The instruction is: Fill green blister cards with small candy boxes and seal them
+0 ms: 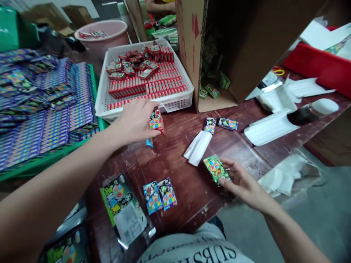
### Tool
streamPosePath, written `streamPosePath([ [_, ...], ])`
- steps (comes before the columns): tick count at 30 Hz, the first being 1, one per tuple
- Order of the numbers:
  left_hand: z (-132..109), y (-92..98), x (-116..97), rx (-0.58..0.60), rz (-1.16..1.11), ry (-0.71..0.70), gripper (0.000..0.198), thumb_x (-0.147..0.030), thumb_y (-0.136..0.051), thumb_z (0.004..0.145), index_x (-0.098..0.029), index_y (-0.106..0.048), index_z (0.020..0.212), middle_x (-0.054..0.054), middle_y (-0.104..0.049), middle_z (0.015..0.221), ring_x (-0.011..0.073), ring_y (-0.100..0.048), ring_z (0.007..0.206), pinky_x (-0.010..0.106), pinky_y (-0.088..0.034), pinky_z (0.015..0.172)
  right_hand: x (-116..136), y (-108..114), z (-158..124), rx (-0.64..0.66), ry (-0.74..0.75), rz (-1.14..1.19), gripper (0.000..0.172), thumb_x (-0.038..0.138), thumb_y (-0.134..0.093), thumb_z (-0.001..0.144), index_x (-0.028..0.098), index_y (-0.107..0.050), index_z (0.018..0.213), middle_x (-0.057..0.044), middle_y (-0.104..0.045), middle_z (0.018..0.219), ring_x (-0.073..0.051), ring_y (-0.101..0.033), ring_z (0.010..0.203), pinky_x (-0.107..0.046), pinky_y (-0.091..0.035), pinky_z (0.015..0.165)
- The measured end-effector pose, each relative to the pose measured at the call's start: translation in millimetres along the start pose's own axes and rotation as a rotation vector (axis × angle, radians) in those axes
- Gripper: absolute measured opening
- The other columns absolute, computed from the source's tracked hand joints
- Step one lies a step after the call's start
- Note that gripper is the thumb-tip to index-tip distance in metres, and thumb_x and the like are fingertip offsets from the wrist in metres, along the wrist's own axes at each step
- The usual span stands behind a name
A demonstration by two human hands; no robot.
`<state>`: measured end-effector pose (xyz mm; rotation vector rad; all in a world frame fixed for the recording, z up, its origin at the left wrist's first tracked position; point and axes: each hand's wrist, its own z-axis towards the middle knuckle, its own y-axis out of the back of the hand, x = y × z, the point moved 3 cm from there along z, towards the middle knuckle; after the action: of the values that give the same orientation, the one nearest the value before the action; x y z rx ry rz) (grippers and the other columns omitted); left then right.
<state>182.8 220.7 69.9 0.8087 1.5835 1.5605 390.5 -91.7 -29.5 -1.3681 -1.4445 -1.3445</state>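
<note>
My left hand [139, 118] is closed around a small red candy box [156, 122], just in front of the white basket of red boxes. Part of a blue box [149, 142] shows on the table beneath that hand. In my right hand [238, 179], a small green candy box [216, 169] is pinched near the table's front edge. A blue box [153, 197] and a purple box [167, 193] lie side by side between my arms. Left of them rests a larger printed pouch [124, 208] with a white label.
A white basket [189, 96] holds rows of red boxes; a green crate [93, 80] on the left holds purple ones. An open carton [216, 106] contains green boxes. White paper [199, 146], two purple boxes [228, 123] and a red bin [304, 62] are to the right.
</note>
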Motion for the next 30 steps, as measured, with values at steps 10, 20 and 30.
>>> streamPosePath([
  [10,-109,-91.7,-175,0.223,-0.234,-0.213,0.117,-0.045,-0.088,0.071,-0.017,-0.016,0.159,0.017,-0.049,0.151,0.0358,-0.049,0.134,0.046,-0.034,0.109,6,11,5,0.150,0.165,-0.881,0.077,0.045,-0.065,0.090,0.021,-0.035,0.156,-0.017,-0.056,0.140,-0.035,-0.054,0.127,-0.055,-0.046,0.107],
  [20,-245,-49.6,-67,0.410,0.045,-0.140,0.132,-0.028,-0.092,0.054,-0.029,-0.016,0.162,0.016,-0.023,0.169,0.0401,-0.023,0.154,0.059,-0.003,0.124,-12,-44,-5,0.231,0.341,-0.954,0.100,0.038,-0.071,0.088,0.024,-0.007,0.163,-0.017,-0.054,0.139,-0.035,-0.055,0.124,-0.053,-0.050,0.103],
  [30,-256,-62.3,-49,0.379,0.045,-0.265,0.085,-0.009,-0.067,0.079,-0.029,-0.035,0.155,0.013,-0.053,0.151,0.0313,-0.042,0.146,0.054,-0.014,0.124,4,-121,28,0.302,0.745,-1.056,0.101,0.081,-0.052,0.084,0.021,-0.023,0.161,-0.018,-0.029,0.165,-0.040,-0.028,0.151,-0.063,-0.023,0.123],
])
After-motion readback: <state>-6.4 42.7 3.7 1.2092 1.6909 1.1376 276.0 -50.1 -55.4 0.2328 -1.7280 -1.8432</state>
